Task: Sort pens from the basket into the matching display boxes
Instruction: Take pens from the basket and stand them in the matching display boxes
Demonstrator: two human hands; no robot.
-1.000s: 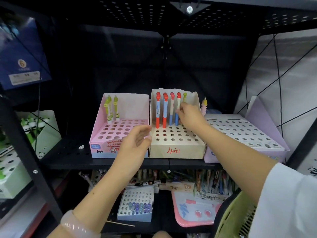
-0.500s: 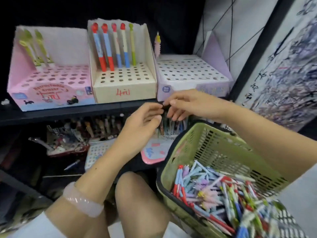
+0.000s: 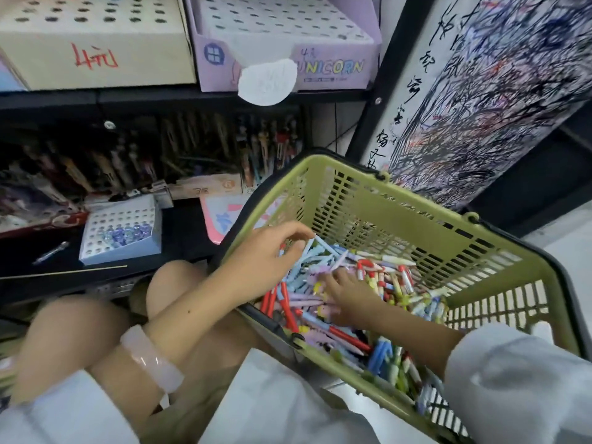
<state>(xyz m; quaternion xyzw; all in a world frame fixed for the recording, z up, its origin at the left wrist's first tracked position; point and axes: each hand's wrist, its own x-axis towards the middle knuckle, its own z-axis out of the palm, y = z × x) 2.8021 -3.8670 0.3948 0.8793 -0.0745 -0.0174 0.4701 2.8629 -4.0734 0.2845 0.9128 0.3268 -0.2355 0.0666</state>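
Note:
A green plastic basket [image 3: 352,174] rests on my lap at the lower right, holding a pile of several mixed pens [image 3: 389,282] in red, blue, purple and green. Both hands are inside it. My left hand [image 3: 269,261] hovers over the pile's left side, its curled thumb and forefinger pinching the end of a light-blue pen [image 3: 322,246]. My right hand [image 3: 349,296] lies on the pile's middle, fingers pressed among purple and pink pens. On the shelf above stand the beige display box [image 3: 96,52] and the purple unicorn box [image 3: 333,68]; only their fronts show.
A lower shelf holds a small white box with blue-capped pens [image 3: 118,232], a pink tray [image 3: 221,216] and rows of dark pens behind. A scribbled test sheet [image 3: 480,91] hangs at the right beside a black shelf post [image 3: 378,100]. My knees [image 3: 179,283] are under the basket's left edge.
My view has dropped from the shelf boxes to the basket. Both hands came down from the shelf edge into the basket and now touch the pens.

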